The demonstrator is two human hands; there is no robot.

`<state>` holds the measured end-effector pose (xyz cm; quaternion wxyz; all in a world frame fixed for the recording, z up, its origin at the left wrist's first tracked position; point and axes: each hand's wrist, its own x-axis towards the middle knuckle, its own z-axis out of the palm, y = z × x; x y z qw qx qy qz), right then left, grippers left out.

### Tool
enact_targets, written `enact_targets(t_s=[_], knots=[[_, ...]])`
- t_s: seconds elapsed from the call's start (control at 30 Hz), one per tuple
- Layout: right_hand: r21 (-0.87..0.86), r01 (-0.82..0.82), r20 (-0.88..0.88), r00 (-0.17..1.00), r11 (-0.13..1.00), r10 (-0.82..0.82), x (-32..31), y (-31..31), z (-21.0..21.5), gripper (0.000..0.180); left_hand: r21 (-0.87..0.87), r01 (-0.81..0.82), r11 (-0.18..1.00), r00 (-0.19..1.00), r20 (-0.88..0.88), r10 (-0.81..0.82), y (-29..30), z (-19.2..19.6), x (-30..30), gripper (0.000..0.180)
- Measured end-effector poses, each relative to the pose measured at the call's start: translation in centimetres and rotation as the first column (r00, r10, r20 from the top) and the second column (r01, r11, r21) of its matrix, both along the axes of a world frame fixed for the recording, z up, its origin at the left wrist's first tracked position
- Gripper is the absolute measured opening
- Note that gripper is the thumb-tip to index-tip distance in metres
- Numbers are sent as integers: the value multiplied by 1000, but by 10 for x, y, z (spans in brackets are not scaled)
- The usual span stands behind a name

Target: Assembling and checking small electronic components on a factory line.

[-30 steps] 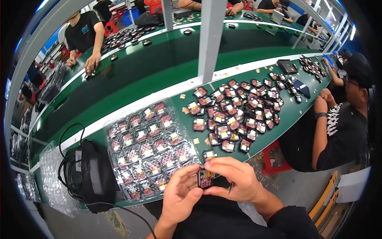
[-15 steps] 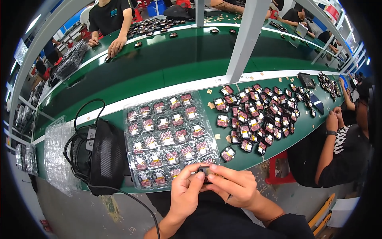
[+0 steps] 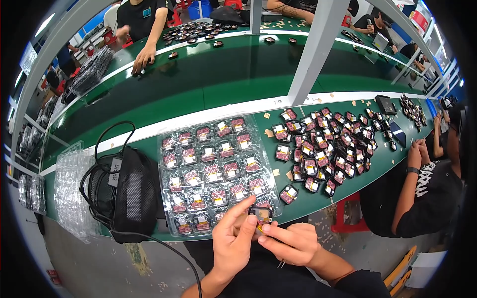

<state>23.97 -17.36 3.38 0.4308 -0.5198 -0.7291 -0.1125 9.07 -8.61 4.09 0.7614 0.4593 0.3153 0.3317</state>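
My left hand [image 3: 232, 243] grips a small black-framed electronic module [image 3: 260, 214] between thumb and fingers, tilted up with a greyish, glossy face showing. At its lower edge is a yellow strip [image 3: 260, 228], where the closed fingertips of my right hand [image 3: 293, 243] meet it. Two thin metal prongs, like tweezers [image 3: 281, 263], stick out below my right palm. Just beyond my hands lies a clear plastic blister tray [image 3: 171, 229], its pockets filled with similar modules. To its right, many loose modules [image 3: 318, 149] with pinkish-red and white backs are heaped on the green table.
A black mesh bag [image 3: 133, 198] with cables stands left of the tray, beside stacked clear trays [image 3: 74, 193]. A grey metal post [image 3: 313, 54] rises beyond the table by the green conveyor belt [image 3: 218, 89]. A co-worker [image 3: 422, 184] sits at right; another person [image 3: 141, 25] works across the belt.
The module has tipped up, so its face and yellow strip now show. My right fingers have slid down to its lower edge. Across the belt, the other person's one hand has lifted.
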Motion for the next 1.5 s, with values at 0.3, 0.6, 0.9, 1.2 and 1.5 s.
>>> enact_targets(t_s=[0.3,0.6,0.9,1.2,1.5], knots=[[-95,35,-66,997,995,-41,-7,-9,-7,28,-82,68,994,983,176,-53,-1,6,-2,45],[-84,76,-274,957,994,-96,-8,-11,-9,23,-101,96,990,983,163,-78,-2,12,-4,51],[-408,-189,-858,414,893,-305,-3,-8,-6,36,216,64,974,998,-32,-58,-11,4,-5,48],[-309,-351,-948,194,884,-254,-3,-8,-11,23,511,135,849,978,-204,-33,-15,5,-3,43],[-369,-446,-923,75,815,-377,-6,-14,-19,32,493,167,854,971,-230,-57,-12,-1,-4,42]])
